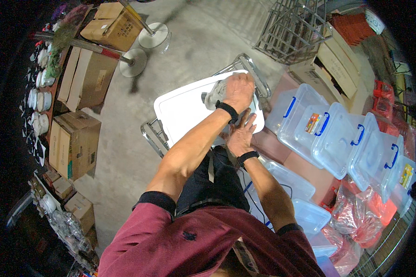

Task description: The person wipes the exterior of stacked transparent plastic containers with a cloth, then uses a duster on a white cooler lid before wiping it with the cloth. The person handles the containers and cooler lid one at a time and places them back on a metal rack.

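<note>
A white plastic lid or shallow box point(187, 107) with rounded corners lies in front of me on a chrome metal frame point(152, 136). My left hand point(241, 90) reaches across to its right part, with its fingers bent over a crumpled grey cloth point(216, 95). The cloth rests against the white surface, partly covered by that hand. Just nearer to me, my right hand point(242, 136) lies at the right edge of the white plastic with its fingers apart. Both wrists wear black bands.
Clear plastic storage boxes with blue handles point(301, 124) stand in a row at the right, near red items in plastic film point(357, 214). A wire rack point(291, 31) stands far right. Cardboard boxes point(74, 142) and round-based posts point(133, 62) stand at the left on concrete floor point(124, 114).
</note>
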### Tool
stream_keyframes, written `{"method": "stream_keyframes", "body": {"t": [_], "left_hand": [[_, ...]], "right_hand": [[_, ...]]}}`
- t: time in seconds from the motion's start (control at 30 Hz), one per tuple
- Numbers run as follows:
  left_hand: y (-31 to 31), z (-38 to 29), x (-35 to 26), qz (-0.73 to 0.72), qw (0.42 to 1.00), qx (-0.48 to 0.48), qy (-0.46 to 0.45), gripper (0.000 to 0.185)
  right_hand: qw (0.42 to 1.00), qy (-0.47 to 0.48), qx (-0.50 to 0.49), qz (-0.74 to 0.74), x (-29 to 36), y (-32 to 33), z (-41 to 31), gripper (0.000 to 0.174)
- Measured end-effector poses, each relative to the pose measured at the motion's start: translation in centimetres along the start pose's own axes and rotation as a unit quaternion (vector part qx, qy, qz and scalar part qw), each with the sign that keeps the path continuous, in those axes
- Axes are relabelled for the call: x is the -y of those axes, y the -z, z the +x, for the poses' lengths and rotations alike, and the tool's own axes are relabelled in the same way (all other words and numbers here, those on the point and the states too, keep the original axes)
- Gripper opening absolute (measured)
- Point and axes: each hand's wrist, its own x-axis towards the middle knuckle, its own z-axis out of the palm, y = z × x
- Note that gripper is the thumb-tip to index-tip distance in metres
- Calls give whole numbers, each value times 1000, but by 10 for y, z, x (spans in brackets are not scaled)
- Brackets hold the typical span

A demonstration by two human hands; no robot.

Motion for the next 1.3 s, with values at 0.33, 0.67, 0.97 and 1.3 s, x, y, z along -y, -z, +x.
{"method": "stream_keyframes", "body": {"t": [0.33, 0.67, 0.97, 1.3], "left_hand": [[27, -22, 23, -89, 987, 102, -84, 54], [14, -12, 16, -46, 998, 49, -12, 45], [8, -28, -3, 2, 996, 34, -77, 35], [-7, -106, -64, -22, 985, 102, -134, 34]], "right_hand": [[995, -14, 98, -13, 2, 11, 1, 84], [895, -62, -252, 363, -53, 2, -13, 45], [647, -264, 24, 714, -106, -9, 18, 43], [419, -232, 18, 878, -129, -30, 17, 30]]}}
